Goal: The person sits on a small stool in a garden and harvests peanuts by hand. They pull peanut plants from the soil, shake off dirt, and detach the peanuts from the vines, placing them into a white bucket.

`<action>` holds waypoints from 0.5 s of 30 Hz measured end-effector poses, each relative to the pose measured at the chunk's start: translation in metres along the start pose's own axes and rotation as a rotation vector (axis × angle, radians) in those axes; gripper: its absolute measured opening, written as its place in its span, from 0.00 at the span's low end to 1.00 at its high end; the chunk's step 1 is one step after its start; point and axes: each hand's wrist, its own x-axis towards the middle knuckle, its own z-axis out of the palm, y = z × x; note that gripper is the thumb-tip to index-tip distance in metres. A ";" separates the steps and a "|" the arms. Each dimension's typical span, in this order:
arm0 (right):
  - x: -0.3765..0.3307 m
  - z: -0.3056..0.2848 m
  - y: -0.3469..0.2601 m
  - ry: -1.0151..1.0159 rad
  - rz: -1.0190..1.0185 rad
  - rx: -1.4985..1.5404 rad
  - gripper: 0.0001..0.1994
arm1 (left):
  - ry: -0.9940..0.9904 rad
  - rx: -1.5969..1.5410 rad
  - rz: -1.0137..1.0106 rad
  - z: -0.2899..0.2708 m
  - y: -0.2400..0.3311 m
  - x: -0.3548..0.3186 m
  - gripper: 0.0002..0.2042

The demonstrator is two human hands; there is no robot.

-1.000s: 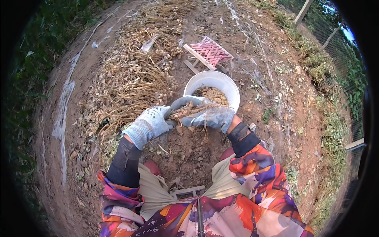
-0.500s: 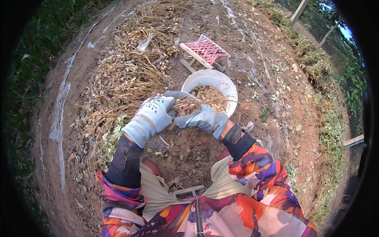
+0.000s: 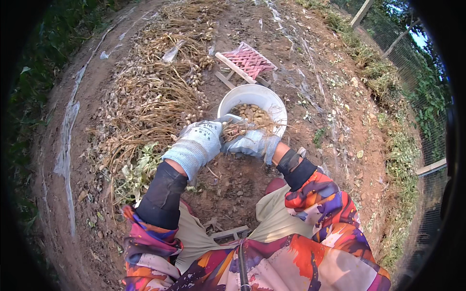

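peanut plant (image 3: 241, 129) sits over the near rim of the white bucket (image 3: 272, 99), clamped between my gloved left hand (image 3: 201, 141) and right hand (image 3: 251, 141), both closed on its roots. by my judgement the picking is early: pods cover only the bucket's floor, and a large heap of uprooted plants (image 3: 150, 104) lies unstripped at my left.
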 end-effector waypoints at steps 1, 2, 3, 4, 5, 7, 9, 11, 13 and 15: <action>0.001 -0.003 0.021 0.068 -0.062 -0.408 0.18 | -0.018 0.002 -0.016 -0.003 0.006 0.000 0.15; -0.002 -0.010 0.043 0.164 -0.078 -0.762 0.17 | -0.023 -0.003 0.023 -0.001 0.011 0.006 0.15; -0.004 -0.014 0.044 0.153 -0.035 -0.857 0.17 | -0.026 -0.001 0.040 0.000 0.013 0.007 0.15; -0.008 -0.015 0.046 0.195 -0.004 -0.780 0.18 | -0.029 0.001 0.060 0.002 0.016 0.008 0.15; -0.011 -0.016 0.047 0.239 0.024 -0.704 0.19 | -0.021 -0.026 0.052 0.002 0.017 0.011 0.14; 0.001 -0.004 0.027 0.289 -0.002 -0.838 0.21 | -0.013 -0.001 -0.015 0.000 0.010 0.004 0.13; -0.008 0.004 0.023 0.436 0.118 -1.024 0.24 | 0.005 0.034 -0.041 0.001 0.015 0.006 0.13; -0.018 -0.002 0.024 0.495 0.002 -1.104 0.23 | 0.002 0.054 -0.031 0.007 0.021 0.016 0.12; -0.019 0.002 0.009 0.553 0.154 -1.037 0.21 | -0.019 0.117 -0.037 0.009 0.023 0.016 0.12; -0.023 -0.003 0.004 0.588 0.089 -1.135 0.20 | 0.011 0.113 -0.043 0.013 0.027 0.019 0.11</action>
